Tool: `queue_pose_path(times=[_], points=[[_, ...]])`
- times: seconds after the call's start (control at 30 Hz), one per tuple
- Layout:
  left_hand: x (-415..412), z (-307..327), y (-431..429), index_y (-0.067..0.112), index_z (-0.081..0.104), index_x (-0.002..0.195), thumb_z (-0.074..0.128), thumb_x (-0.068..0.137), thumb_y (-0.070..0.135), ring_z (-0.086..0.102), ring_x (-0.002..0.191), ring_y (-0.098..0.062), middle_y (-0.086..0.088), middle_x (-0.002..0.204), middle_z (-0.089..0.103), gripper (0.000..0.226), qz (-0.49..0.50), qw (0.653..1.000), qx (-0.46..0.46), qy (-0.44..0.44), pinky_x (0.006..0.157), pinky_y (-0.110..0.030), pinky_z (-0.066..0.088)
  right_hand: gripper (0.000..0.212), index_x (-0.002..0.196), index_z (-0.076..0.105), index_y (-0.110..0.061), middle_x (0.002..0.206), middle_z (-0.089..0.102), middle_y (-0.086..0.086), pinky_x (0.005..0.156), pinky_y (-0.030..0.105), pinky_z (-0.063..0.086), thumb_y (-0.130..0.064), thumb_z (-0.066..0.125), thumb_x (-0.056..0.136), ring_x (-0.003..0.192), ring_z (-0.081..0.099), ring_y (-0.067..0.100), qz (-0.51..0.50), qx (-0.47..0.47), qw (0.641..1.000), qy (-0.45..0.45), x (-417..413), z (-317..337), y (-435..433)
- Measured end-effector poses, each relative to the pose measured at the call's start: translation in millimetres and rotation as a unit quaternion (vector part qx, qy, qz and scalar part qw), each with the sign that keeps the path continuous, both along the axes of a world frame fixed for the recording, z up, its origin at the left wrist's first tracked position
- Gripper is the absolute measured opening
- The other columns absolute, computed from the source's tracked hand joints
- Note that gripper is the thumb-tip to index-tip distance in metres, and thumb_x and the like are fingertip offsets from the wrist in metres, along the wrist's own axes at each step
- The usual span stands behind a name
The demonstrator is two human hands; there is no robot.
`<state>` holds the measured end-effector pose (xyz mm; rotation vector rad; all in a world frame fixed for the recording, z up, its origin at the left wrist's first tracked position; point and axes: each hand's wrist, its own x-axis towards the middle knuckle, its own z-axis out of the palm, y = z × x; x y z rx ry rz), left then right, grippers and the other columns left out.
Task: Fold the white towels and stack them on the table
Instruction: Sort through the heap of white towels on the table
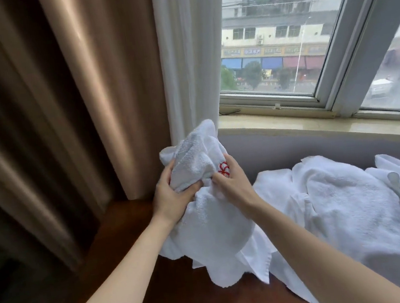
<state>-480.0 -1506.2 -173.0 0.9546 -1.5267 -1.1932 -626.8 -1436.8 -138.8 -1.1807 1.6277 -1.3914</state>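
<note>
- The wooden table (pixel 133 235) is nearest to the person. No folded stack shows on the part of it that I can see.
- Above the table, both hands hold one white towel (pixel 210 225) in the air. The left hand (pixel 172 197) grips a bunched fold, with its fingers curled round the cloth. The right hand (pixel 232 180) pinches the cloth just beside a red embroidered mark (pixel 223 169).
- This towel is crumpled. Its upper part stands bunched above the hands, and its lower part hangs down toward the table.
- I judge that the step in hand is the opening of a picked-up towel, so the folding itself is not yet begun. The next move calls for finding two corners of one edge, then drawing the hands apart so that the cloth hangs flat.
- To the right, a pile of unfolded white towels (pixel 352 208) lies loosely on the table, just beside the hanging towel. Much of the task seems to remain.
- Behind are a brown curtain (pixel 62 105) and a white sheer curtain (pixel 188 64).
- Farthest are the window sill (pixel 316 124) and the window (pixel 279 28), with street buildings outside.
</note>
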Motion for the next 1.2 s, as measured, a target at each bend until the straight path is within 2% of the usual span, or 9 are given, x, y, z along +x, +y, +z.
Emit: queue_pose_path(times=[0.07,0.27,0.43,0.6,0.77,0.87,1.03,1.13,1.2], points=[[34,4,-8,0.029,0.059,0.130,0.092,0.066,0.022,0.065,0.107,-0.002,0.017,0.114,0.070,0.072,0.022,1.000,-0.006,-0.014,0.090,-0.025,0.055,0.048,0.122,0.050,-0.039,0.110,0.064,-0.015,0.078,0.005,0.045,-0.035,0.053,0.074,0.094,0.059,-0.012,0.022,-0.010,1.000,-0.001,30,5,-11],[127,5,-30,0.033,0.056,0.133,0.091,0.062,0.035,0.063,0.108,0.004,0.020,0.117,0.068,0.080,0.082,0.996,-0.009,-0.038,0.094,-0.030,0.053,0.051,0.128,0.051,-0.037,0.108,0.068,-0.013,0.084,0.019,0.052,-0.029,0.056,0.077,0.098,0.065,0.001,0.087,-0.004,0.995,-0.039,112,-1,-52],[189,-5,-48,0.060,0.055,0.115,0.087,0.057,0.048,0.063,0.103,0.007,0.030,0.112,0.066,0.067,0.117,0.992,-0.002,-0.056,0.089,-0.027,0.053,0.045,0.126,0.053,-0.030,0.105,0.069,-0.007,0.085,0.029,0.053,-0.019,0.055,0.083,0.096,0.066,0.010,0.133,0.022,0.990,-0.049,168,-19,-87],[232,-28,-70,0.046,0.052,0.130,0.086,0.060,0.052,0.061,0.113,0.001,0.025,0.121,0.064,0.078,0.145,0.986,0.018,-0.081,0.097,-0.039,0.053,0.041,0.124,0.054,-0.031,0.109,0.070,-0.005,0.090,0.034,0.056,-0.010,0.057,0.089,0.101,0.067,0.014,0.175,0.027,0.982,-0.065,204,-43,-120],[237,-63,-93,0.047,0.047,0.135,0.081,0.068,0.058,0.058,0.119,-0.004,0.022,0.126,0.061,0.076,0.118,0.983,0.020,-0.140,0.098,-0.041,0.053,0.045,0.129,0.051,-0.031,0.109,0.069,-0.008,0.078,0.021,0.054,-0.009,0.056,0.089,0.099,0.067,0.008,0.174,0.056,0.981,-0.065,205,-81,-138],[223,-93,-104,0.048,0.044,0.135,0.079,0.070,0.060,0.055,0.119,0.001,0.025,0.127,0.058,0.075,0.101,0.979,0.039,-0.174,0.100,-0.036,0.051,0.049,0.127,0.041,-0.040,0.106,0.061,-0.024,0.075,0.017,0.048,-0.014,0.055,0.089,0.099,0.063,0.006,0.154,0.100,0.983,0.025,192,-107,-145],[203,-146,-116,0.038,0.025,0.151,0.077,0.078,0.050,0.034,0.141,-0.017,0.006,0.156,0.031,0.091,0.042,0.927,0.085,-0.362,0.112,-0.033,0.035,0.059,0.144,0.025,-0.030,0.139,0.044,0.001,0.104,0.051,0.036,-0.043,0.049,0.091,0.128,0.042,0.031,0.130,0.272,0.887,0.349,162,-163,-144],[194,-163,-118,0.032,0.017,0.156,0.074,0.082,0.047,0.027,0.145,-0.022,0.002,0.160,0.023,0.094,0.017,0.906,0.076,-0.415,0.117,-0.039,0.028,0.078,0.153,0.008,-0.041,0.163,0.012,0.002,0.112,0.068,-0.001,-0.071,0.039,0.087,0.150,-0.004,0.038,0.117,0.403,0.828,0.371,146,-189,-136],[187,-167,-122,0.031,0.014,0.156,0.071,0.085,0.048,0.025,0.146,-0.025,0.001,0.161,0.021,0.093,0.006,0.890,0.078,-0.448,0.117,-0.049,0.028,0.090,0.151,0.005,-0.049,0.165,-0.003,0.000,0.108,0.073,-0.008,-0.089,0.032,0.075,0.148,-0.018,0.042,0.101,0.457,0.812,0.349,136,-199,-132]])
